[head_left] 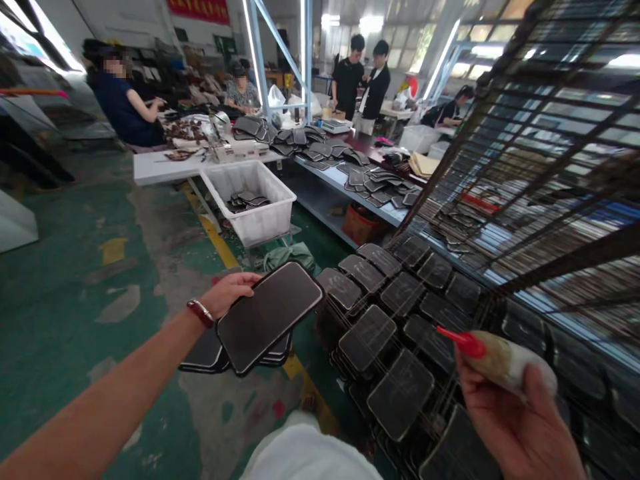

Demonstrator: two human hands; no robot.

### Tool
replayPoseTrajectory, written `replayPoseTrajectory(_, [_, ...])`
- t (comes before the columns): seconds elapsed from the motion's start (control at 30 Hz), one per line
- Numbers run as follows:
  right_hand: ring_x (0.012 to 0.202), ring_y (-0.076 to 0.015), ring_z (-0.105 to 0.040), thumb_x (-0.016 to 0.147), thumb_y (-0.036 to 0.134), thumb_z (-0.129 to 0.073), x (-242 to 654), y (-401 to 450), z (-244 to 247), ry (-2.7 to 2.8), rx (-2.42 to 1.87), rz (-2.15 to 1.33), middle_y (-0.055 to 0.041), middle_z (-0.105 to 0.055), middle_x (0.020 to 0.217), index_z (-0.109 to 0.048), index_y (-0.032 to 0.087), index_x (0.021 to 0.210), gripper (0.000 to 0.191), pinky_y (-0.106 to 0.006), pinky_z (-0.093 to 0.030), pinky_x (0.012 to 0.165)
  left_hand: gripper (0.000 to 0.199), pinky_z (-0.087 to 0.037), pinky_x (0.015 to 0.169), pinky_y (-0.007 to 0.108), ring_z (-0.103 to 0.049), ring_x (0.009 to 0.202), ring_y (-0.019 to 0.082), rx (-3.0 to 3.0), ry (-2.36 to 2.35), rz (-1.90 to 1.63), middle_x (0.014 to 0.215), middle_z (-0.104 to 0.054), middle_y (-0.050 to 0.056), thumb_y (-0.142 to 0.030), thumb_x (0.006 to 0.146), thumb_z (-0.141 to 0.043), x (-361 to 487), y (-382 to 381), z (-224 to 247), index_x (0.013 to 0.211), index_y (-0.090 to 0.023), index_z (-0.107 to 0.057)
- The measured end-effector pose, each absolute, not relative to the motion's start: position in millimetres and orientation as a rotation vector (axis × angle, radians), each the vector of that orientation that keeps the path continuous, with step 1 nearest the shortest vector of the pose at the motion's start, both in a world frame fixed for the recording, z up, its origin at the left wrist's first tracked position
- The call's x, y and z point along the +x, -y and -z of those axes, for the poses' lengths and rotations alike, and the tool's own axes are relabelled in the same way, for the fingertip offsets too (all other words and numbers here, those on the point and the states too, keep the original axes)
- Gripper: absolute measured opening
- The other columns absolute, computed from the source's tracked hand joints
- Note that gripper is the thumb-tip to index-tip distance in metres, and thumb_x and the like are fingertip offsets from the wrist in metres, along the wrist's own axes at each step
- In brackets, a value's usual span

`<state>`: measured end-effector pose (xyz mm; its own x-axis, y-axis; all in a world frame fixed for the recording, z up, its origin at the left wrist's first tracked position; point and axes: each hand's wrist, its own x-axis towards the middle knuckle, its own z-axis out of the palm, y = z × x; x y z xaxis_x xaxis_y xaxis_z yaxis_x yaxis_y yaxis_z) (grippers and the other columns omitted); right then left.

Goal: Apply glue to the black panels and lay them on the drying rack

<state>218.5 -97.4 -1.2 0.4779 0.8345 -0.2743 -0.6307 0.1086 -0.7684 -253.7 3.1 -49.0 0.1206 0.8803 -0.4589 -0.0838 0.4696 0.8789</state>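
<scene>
My left hand (233,293) grips a dark rounded rectangular panel (270,317) with a pale line around its edge, thumb on top near the upper left corner. Under it, more panels of the same kind (203,350) show at both sides; whether my hand holds those too is hidden. My right hand (520,413) is wrapped round a whitish squeeze bottle (515,367) with a red nozzle that points left. Below and beyond the bottle, many similar dark panels (367,337) lie in rows on a wire rack, some with whitish smears on top.
A hinged wire rack shelf (550,133) is tilted up at the right. Ahead stand a white plastic bin (250,223) holding a few dark pieces and a long table (395,212) with piled panels. A sewing machine (235,152) sits on a white table. Several people are farther back.
</scene>
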Motion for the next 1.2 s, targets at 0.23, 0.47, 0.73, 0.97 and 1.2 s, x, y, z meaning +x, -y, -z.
replayPoseTrajectory(0.23, [0.095, -0.0165, -0.066, 0.071, 0.04, -0.079, 184, 90, -72, 0.345, -1.023, -1.038, -0.0006, -0.067, 0.113, -0.065, 0.027, 0.112, 0.045, -0.028, -0.062, 0.072, 0.04, -0.055, 0.064, 0.026, -0.07, 0.073, 0.019, 1.067, -0.835, -0.498, 0.093, -0.075, 0.01, -0.005, 0.057, -0.06, -147, -35, -26, 0.093, -0.013, -0.074])
replayPoseTrajectory(0.47, [0.097, -0.0166, -0.066, 0.068, 0.042, -0.081, 201, 103, -84, 0.507, -1.095, -0.936, -0.002, -0.068, 0.114, -0.065, 0.027, 0.112, 0.049, -0.027, -0.058, 0.081, 0.039, -0.053, 0.058, 0.023, -0.069, 0.065, 0.019, 1.151, -0.698, -0.356, 0.085, -0.076, 0.011, -0.004, 0.053, -0.058, -113, -54, -53, 0.088, -0.011, -0.075])
replayPoseTrajectory(0.73, [0.092, -0.0177, -0.068, 0.069, 0.035, -0.08, 211, 110, -83, 0.697, -1.004, -0.941, -0.0025, -0.07, 0.111, -0.063, 0.028, 0.114, 0.048, -0.029, -0.055, 0.088, 0.039, -0.055, 0.06, 0.027, -0.069, 0.064, 0.019, 1.144, -0.661, -0.261, 0.081, -0.075, 0.011, -0.005, 0.052, -0.057, -101, -61, -56, 0.086, -0.011, -0.075])
replayPoseTrajectory(0.97, [0.097, -0.0173, -0.067, 0.07, 0.03, -0.08, 212, 100, -84, 0.72, -0.99, -0.835, -0.0031, -0.07, 0.109, -0.063, 0.027, 0.115, 0.049, -0.032, -0.054, 0.091, 0.037, -0.056, 0.062, 0.028, -0.068, 0.061, 0.019, 1.124, -0.636, -0.191, 0.075, -0.074, 0.008, -0.004, 0.052, -0.058, -96, -56, -58, 0.084, -0.012, -0.075])
replayPoseTrajectory(1.2, [0.094, -0.0188, -0.067, 0.068, 0.033, -0.081, 211, 88, -84, 0.734, -0.977, -0.817, -0.0038, -0.071, 0.106, -0.067, 0.025, 0.103, 0.038, -0.032, -0.056, 0.086, 0.037, -0.053, 0.055, 0.025, -0.068, 0.06, 0.019, 1.141, -0.634, -0.133, 0.075, -0.075, 0.008, -0.005, 0.053, -0.059, -91, -52, -60, 0.084, -0.014, -0.076])
